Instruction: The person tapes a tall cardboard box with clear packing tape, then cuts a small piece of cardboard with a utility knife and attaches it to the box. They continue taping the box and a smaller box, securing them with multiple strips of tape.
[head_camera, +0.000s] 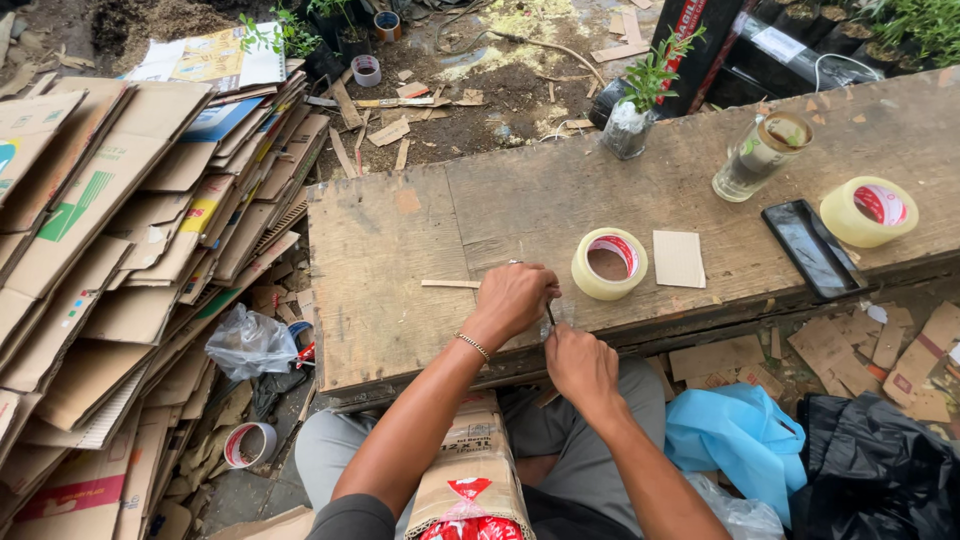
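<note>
My left hand (512, 300) is closed in a fist on the wooden bench (400, 230), gripping a thin dark tool whose tip points down toward my right hand. My right hand (580, 362) is closed at the bench's near edge, pinching a small clear piece just under the tool tip. A thin wooden stick (450, 284) lies on the bench just left of my left hand. A roll of clear tape (609, 263) sits right of it, beside a small cardboard square (679, 259). A taped cardboard box (470, 480) rests on my lap.
Farther right on the bench lie a black phone (811, 249), a second tape roll (868, 211), a glass jar (762, 155) and a small potted plant (636, 110). Flattened cardboard (110, 250) is stacked at left. A blue bag (735, 435) and black bag (880, 470) lie right of my legs.
</note>
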